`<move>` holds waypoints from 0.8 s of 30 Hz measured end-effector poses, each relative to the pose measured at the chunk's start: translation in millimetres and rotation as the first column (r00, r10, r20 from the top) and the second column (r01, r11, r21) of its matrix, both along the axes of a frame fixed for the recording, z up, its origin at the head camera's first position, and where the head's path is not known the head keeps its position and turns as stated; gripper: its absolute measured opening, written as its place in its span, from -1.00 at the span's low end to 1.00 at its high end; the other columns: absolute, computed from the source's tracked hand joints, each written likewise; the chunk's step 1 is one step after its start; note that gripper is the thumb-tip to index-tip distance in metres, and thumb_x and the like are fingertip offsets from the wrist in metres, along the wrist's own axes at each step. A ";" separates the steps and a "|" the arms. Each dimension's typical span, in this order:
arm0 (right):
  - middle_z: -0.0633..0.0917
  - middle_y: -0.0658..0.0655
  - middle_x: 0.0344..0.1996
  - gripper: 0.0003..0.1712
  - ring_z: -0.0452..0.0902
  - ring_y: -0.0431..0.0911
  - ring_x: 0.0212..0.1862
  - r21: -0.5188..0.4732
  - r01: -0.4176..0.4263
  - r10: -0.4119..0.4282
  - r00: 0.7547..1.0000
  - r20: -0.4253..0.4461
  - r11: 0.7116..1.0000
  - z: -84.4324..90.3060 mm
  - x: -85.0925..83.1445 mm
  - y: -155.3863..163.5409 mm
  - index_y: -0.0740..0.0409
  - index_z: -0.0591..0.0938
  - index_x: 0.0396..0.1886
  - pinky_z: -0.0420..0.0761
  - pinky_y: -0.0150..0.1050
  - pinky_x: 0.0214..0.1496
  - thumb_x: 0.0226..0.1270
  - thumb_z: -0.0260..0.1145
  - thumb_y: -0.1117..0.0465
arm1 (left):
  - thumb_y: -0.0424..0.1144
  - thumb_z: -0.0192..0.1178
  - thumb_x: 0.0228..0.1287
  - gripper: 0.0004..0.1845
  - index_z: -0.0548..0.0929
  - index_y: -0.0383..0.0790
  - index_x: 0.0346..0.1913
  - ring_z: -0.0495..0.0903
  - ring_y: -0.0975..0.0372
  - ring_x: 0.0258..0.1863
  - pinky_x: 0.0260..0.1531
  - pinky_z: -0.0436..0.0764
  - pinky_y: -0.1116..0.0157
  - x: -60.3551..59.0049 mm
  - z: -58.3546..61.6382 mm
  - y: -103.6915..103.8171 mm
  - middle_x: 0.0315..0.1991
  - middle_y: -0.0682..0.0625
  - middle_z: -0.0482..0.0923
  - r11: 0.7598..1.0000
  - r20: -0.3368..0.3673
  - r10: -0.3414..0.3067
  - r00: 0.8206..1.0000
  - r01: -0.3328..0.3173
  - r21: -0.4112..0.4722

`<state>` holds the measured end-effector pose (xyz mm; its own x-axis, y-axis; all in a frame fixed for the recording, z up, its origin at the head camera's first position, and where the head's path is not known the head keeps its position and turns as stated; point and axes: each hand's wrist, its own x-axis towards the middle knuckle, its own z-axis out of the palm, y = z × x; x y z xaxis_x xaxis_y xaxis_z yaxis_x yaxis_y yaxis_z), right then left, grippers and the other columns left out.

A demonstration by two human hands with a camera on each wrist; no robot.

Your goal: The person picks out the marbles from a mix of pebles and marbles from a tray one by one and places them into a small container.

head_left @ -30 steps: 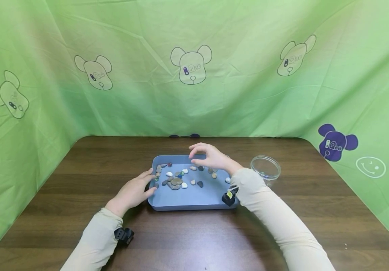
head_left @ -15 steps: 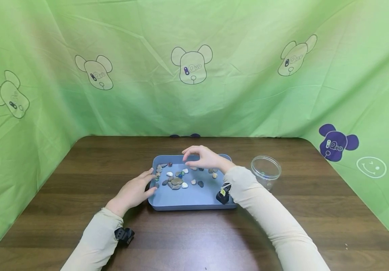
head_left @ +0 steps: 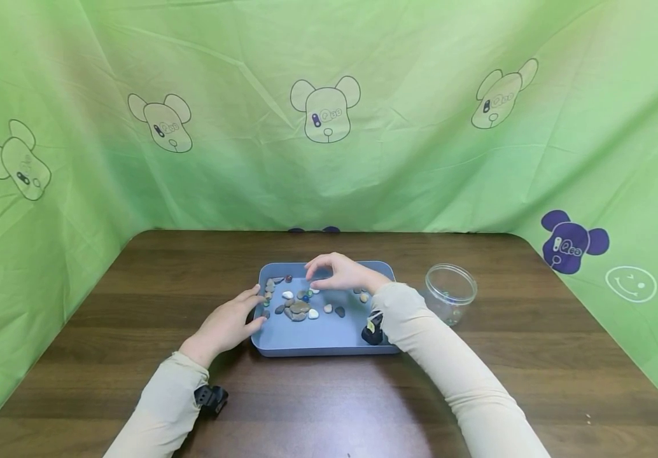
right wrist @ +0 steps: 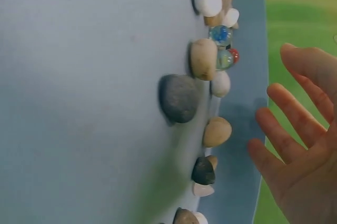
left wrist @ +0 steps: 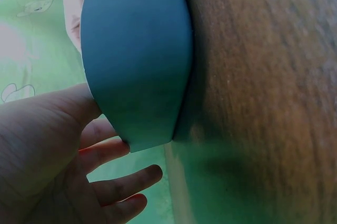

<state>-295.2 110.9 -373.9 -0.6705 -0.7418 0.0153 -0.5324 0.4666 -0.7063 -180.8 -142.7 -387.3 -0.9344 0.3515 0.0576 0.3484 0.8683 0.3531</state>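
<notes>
Item one, the blue tray: I see it lying flat between my two hands, holding a scatter of pebbles in grey, tan and white, with a few glass marbles mixed among them. Most of the pebbles lie under and just ahead of my right hand's fingertips, toward the side where my left hand rests.

Item two, the clear jar: upright, mouth open, standing just beyond my right forearm, apart from the tray. Something small lies at its bottom; I cannot tell what.

Item three, the surface: a dark brown wooden table, grain running across, rounded far corners. Behind and on both sides of my hands hangs a green cloth backdrop printed with outlined bear heads, one purple bear off past the jar.

Item four, my left hand: fingers straight and loosely spread, thumb and fingertips touching the tray's nearest end wall; the left wrist view shows the thumb pressed on the tray's outer side. It grips nothing.

Item five, my right hand: hovering over the far half of the tray, above the pebbles. In the right wrist view the fingers are extended and relaxed, apart from each other, holding nothing and touching no stone.
</notes>
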 end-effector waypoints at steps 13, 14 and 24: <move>0.57 0.29 0.13 -0.83 0.42 0.15 0.25 0.036 -0.014 0.016 0.998 -0.057 0.999 -12.0 -0.2 -2.6 0.22 0.67 -0.25 0.36 -0.05 0.35 0.16 0.30 0.27 | -0.14 0.14 0.28 -0.51 0.47 -0.33 0.20 0.38 -0.05 0.28 0.19 0.44 0.01 -0.1 -0.2 0.5 0.38 -0.21 0.24 1.000 -0.001 -0.002 1.000 0.002 -0.001; 0.57 0.28 0.13 -0.83 0.42 0.14 0.25 0.044 -0.018 0.021 0.998 -0.061 0.999 -12.4 -0.1 -2.6 0.21 0.68 -0.25 0.36 -0.04 0.35 0.16 0.30 0.27 | -0.14 0.14 0.28 -0.51 0.47 -0.34 0.20 0.38 -0.05 0.28 0.19 0.44 0.01 -0.1 -0.4 0.5 0.38 -0.21 0.24 1.000 -0.002 -0.002 1.000 0.002 -0.002; 0.56 0.25 0.16 -0.80 0.40 0.13 0.27 0.098 -0.045 0.051 0.997 -0.061 0.994 -15.1 -1.4 -3.6 0.19 0.69 -0.20 0.30 -0.01 0.38 0.17 0.28 0.27 | -0.14 0.14 0.28 -0.52 0.48 -0.33 0.18 0.39 -0.06 0.27 0.16 0.45 0.01 1.3 -0.2 -0.1 0.37 -0.22 0.25 1.000 -0.009 -0.005 1.000 0.005 -0.001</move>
<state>-296.6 107.3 -389.0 -0.6339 -0.7732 -0.0170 -0.5979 0.5039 -0.6234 -179.5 -142.8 -387.6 -0.9319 0.3566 0.0658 0.3563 0.8668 0.3490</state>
